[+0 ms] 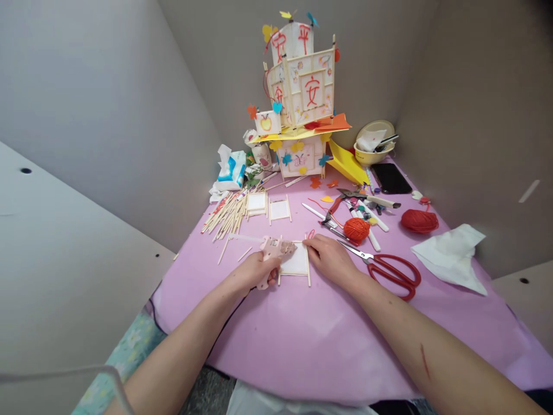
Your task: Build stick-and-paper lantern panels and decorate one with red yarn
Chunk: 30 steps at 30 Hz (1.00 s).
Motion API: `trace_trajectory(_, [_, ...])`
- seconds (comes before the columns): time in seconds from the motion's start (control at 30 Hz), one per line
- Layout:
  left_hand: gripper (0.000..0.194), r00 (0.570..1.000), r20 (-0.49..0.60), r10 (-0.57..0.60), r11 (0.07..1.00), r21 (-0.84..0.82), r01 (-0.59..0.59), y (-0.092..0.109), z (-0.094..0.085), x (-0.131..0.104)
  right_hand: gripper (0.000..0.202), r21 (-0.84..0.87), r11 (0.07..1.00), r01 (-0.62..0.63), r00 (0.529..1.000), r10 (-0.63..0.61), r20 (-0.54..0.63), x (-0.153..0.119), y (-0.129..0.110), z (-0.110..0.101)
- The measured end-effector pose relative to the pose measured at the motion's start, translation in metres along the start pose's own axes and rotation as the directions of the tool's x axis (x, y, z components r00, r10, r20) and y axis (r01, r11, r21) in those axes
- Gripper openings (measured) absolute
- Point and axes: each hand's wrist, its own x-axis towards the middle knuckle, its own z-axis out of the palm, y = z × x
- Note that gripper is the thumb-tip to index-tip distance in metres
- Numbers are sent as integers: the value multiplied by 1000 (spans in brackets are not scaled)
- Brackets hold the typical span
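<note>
In my left hand is a pale pink glue gun, its fingers wrapped round the handle and a glue stick trailing from its back. The nozzle points right, over the top of a small stick frame with a white panel, lying on the table. My right hand pinches the frame's upper right corner. Beyond them lie two similar pieces, a white panelled piece and a white panelled frame. Loose wooden sticks are piled to their left.
Red-handled scissors lie beside my right forearm, near an orange yarn ball, pliers and pens. A tall paper lantern structure stands at the back. Tissues are back left; a phone and bowl are back right.
</note>
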Motion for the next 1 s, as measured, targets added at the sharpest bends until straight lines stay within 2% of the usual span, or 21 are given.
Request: trace_trajectory(1.0, [26,999,-44,-7,998,63,9,-4,-11,-5,27,46,999,14,1000,-14,-13,0,2,1])
